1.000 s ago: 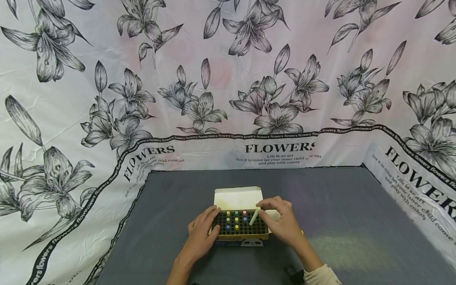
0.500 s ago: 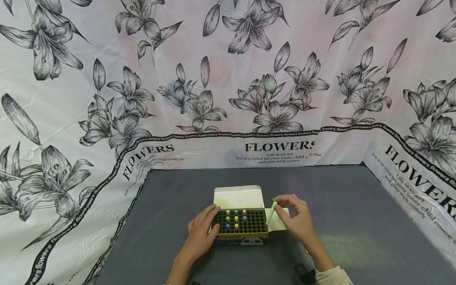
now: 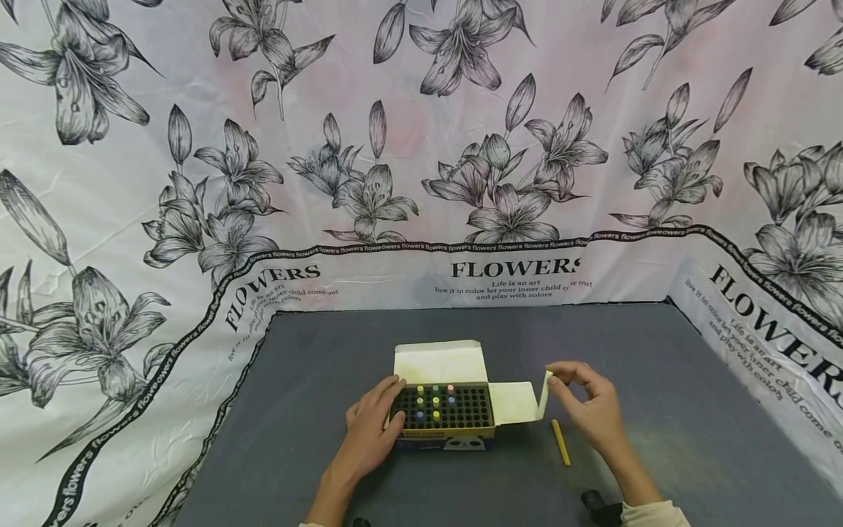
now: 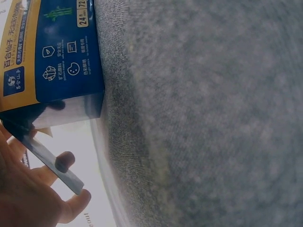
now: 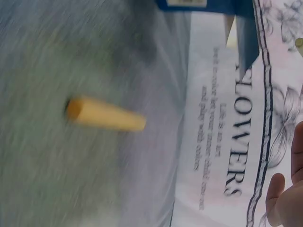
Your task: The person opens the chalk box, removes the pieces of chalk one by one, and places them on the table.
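Note:
A chalk box [image 3: 443, 433] with its lid raised stands on the grey table, a black holed tray inside it. Several chalk sticks of yellow, green, pink and blue show their ends in the tray's left part. My left hand [image 3: 370, 424] grips the box's left end, thumb near the front corner; the left wrist view has its fingers about an end flap [image 4: 57, 168]. Between thumb and fingertips my right hand [image 3: 590, 406] pinches a pale yellow-green chalk stick [image 3: 544, 397], roughly upright, just right of the opened side flap [image 3: 516, 404].
A yellow chalk stick [image 3: 561, 443] lies on the table below my right hand. Near my right wrist is a black object [image 3: 596, 505]. Flower-printed cloth [image 3: 388, 282] rises behind and beside the grey table [image 3: 342, 337].
My right hand has carried the pale chalk stick rightward from over the tray, past the side flap. The yellow stick on the table is now uncovered. My left hand keeps its place.

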`<state>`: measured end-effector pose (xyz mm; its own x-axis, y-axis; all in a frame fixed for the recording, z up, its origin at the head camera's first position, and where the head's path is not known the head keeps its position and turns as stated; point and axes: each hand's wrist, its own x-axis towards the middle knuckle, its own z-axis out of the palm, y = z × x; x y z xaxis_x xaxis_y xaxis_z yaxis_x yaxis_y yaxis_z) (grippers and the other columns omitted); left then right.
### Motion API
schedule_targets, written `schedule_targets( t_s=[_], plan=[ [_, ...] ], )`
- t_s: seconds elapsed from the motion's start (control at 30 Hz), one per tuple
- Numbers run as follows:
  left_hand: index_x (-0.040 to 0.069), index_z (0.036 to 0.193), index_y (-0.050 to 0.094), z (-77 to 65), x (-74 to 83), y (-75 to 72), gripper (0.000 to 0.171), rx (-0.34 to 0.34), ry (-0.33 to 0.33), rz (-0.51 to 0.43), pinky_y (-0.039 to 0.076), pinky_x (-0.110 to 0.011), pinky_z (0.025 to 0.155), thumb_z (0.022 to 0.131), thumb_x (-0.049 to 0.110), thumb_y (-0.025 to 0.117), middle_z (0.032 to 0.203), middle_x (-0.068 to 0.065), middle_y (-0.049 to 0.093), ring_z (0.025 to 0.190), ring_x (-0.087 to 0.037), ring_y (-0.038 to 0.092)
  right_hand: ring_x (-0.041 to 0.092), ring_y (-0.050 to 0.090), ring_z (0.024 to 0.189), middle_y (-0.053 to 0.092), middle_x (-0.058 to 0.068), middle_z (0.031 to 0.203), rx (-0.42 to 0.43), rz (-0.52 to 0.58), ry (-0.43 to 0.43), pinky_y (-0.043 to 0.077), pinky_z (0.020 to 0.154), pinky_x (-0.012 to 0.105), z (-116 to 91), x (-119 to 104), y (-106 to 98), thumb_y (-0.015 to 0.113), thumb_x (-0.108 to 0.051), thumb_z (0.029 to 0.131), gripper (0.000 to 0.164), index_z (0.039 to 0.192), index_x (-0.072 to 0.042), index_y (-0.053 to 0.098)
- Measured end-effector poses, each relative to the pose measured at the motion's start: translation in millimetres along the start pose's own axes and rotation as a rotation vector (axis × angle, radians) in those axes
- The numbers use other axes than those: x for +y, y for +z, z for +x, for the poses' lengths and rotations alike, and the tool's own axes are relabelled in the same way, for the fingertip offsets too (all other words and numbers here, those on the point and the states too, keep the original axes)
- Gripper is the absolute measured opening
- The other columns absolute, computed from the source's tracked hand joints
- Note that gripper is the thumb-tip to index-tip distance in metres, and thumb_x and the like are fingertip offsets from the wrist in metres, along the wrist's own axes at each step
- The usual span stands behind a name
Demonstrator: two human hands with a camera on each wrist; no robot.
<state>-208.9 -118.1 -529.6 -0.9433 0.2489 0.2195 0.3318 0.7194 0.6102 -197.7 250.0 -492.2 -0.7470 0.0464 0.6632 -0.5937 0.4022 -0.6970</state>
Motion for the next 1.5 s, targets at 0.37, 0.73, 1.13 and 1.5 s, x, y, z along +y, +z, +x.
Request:
schedule_targets(
  t_s=[0.37, 0.73, 1.13, 1.5],
  plan=[
    [0.028, 0.155, 0.044, 0.7, -0.1, -0.7, 0.05, 0.005, -0.007, 0.01, 0.028, -0.071, 0.104, 0.106, 0.035, 0.051, 0.162, 0.002, 0.04, 0.146, -0.036, 0.04, -0.002, 0.061, 0.083, 0.068, -0.004, 0.083, -0.072, -0.213, 0.234, 0.044, 0.085, 0.012, -12.3, 11.4, -33.3, 0.069, -0.006, 0.096, 0.016, 0.11, -0.009, 0.075],
    [0.027, 0.155, 0.045, -0.1, -0.9, 0.2, 0.049, 0.004, -0.006, 0.01, 0.029, -0.072, 0.104, 0.106, 0.036, 0.05, 0.162, 0.001, 0.04, 0.146, -0.036, 0.041, -0.004, 0.06, 0.073, 0.075, -0.004, 0.083, -0.278, -0.366, 0.411, 0.04, 0.102, 0.06, -23.5, 27.7, -46.6, 0.073, -0.023, 0.095, 0.02, 0.109, -0.01, 0.075],
    [0.027, 0.155, 0.045, 0.0, 0.6, 0.5, 0.049, 0.004, 0.002, 0.017, 0.029, -0.072, 0.103, 0.107, 0.036, 0.049, 0.162, 0.001, 0.041, 0.146, -0.036, 0.041, 0.01, 0.064, 0.073, 0.076, -0.007, 0.082, -0.485, -0.539, 0.495, 0.028, 0.074, 0.046, -25.2, 43.6, -42.8, 0.073, -0.03, 0.093, 0.016, 0.1, -0.015, 0.077],
    [0.026, 0.154, 0.046, -0.7, 0.3, 0.7, 0.049, 0.013, -0.002, 0.014, 0.029, -0.071, 0.103, 0.106, 0.036, 0.05, 0.162, 0.001, 0.041, 0.145, -0.037, 0.041, 0.012, 0.062, 0.071, 0.074, -0.008, 0.077, -0.512, -0.62, 0.492, 0.028, 0.074, 0.048, -24.5, 43.8, -33.9, 0.074, -0.025, 0.091, 0.009, 0.09, -0.016, 0.077]
  ],
)
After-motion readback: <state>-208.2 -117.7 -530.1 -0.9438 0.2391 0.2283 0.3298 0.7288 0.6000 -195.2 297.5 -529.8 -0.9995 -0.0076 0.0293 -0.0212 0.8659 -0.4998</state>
